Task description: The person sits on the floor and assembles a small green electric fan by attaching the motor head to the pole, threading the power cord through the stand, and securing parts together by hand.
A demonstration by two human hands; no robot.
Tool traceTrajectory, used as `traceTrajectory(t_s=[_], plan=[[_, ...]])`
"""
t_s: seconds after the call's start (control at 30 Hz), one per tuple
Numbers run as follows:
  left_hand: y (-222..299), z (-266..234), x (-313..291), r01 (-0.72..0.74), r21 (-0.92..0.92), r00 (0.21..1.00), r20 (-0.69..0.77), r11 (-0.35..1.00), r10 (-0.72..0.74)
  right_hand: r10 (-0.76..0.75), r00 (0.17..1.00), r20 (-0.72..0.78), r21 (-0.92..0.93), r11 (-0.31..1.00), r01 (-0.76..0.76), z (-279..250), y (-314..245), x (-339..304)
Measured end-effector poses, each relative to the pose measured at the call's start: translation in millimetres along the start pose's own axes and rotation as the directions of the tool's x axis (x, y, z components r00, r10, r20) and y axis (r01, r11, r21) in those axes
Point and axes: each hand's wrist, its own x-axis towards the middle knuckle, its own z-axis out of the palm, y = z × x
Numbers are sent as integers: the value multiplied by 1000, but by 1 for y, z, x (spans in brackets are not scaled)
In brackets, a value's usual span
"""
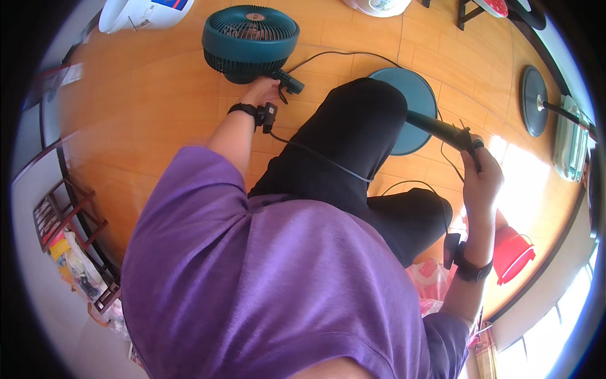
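Observation:
On the wooden floor at the far left lies a dark teal fan head (251, 41) with a round grille and a short neck (290, 82). My left hand (262, 93) is closed at the base of the fan head, by its neck; part of the grip is hidden. To the right, a dark green stand pole (435, 128) slants out from behind my knee, over a round teal base (413, 85). My right hand (483, 170) is closed around the pole's upper end, where thin dark pieces stick out that I cannot make out. The fan head and pole are apart.
A dark cord (341, 53) runs from the fan head toward the base. A red bucket (512, 254) stands at the right, and a white bucket (142, 14) at the far left. Another round dark base (534, 101) is at the far right. A wooden rack (66, 211) stands left.

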Motion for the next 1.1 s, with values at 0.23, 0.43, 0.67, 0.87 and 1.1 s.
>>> traceTrajectory(t_s=[0.23,0.43,0.67,0.87,1.1], plan=[[58,-2,-111,-282,455,948,265,845,174,-17,996,-82,10,1000,18,10,9,-3],[120,96,-267,-847,272,517,618,456,591,159,981,-113,629,775,-53,20,37,-7],[134,234,-297,-962,198,70,845,-189,530,467,884,-27,997,-52,58,41,63,-18],[124,286,-266,-681,283,-35,909,-675,416,389,921,25,992,103,-71,85,46,-11],[142,301,-269,-646,209,95,976,-734,194,410,909,-83,919,384,-89,97,50,-2]])
